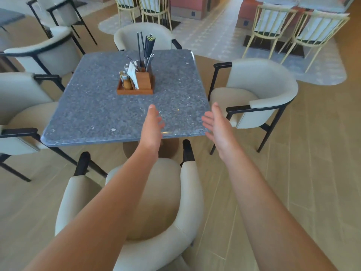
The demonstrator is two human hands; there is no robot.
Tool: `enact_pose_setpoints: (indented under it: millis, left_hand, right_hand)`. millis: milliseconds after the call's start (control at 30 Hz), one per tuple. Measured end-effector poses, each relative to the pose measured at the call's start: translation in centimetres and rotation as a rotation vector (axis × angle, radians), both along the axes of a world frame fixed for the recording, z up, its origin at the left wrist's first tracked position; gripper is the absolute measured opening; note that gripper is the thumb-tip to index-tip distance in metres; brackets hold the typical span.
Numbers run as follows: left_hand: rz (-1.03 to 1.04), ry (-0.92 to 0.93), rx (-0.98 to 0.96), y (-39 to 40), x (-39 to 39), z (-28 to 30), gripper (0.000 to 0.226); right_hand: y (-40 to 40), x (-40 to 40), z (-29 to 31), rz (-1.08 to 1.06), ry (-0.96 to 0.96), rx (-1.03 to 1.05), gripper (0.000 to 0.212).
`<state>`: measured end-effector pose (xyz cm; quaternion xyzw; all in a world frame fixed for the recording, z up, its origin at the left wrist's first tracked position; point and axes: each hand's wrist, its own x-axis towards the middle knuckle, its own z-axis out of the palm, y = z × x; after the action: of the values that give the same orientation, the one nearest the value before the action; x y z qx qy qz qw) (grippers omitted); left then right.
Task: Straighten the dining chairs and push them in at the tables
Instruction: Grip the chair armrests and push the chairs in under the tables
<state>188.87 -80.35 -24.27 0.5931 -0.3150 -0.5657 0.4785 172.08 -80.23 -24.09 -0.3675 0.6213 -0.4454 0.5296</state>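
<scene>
Both of my arms are stretched out over the near chair [187, 192], the one right below me with its curved cream back towards my body and its black arm tips pointing at the tabletop [109, 106]. My left hand [152, 126] hangs over the near edge of the tabletop, fingers [151, 109] straight and loose, holding nothing. My right hand [216, 124] is just off the near right corner, palm turned inward, fingers spread, also holding nothing. Neither hand touches a chair.

I judge the near chair to be the step in hand: its seat sits clear of the tabletop edge and it looks turned a little to the left of square. To do it well I would bring both hands back and down to the top of the curved backrest, one on each side, so the push runs straight. A one-handed shove would likely swing it. I would square it first, then slide it forward with low, even pressure until the black arm tips pass under the edge, watching that they clear the stone and do not knock the round pedestal base [129, 149].

The right chair [259, 90] stands apart from the tabletop and angled, so it needs the same care. The wooden caddy [141, 84] with cutlery stands mid-tabletop; a hard bump could rattle it
</scene>
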Motion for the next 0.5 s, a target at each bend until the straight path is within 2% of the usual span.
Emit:
enact_pose_setpoints:
  millis: [233,500]
  left_hand:
    - [0.071,-0.069,0.154,-3.7,0.3,-5.5,0.063]
    - [0.226,-0.058,0.35,-7.7,-1.7,-12.3,0.066]
  right_hand:
    - [-5.9,0.1,-6.5,0.077,-0.015,0.168,0.064]
    - [-13.6,1.1,-14.2,0.235,-0.028,0.275,0.058]
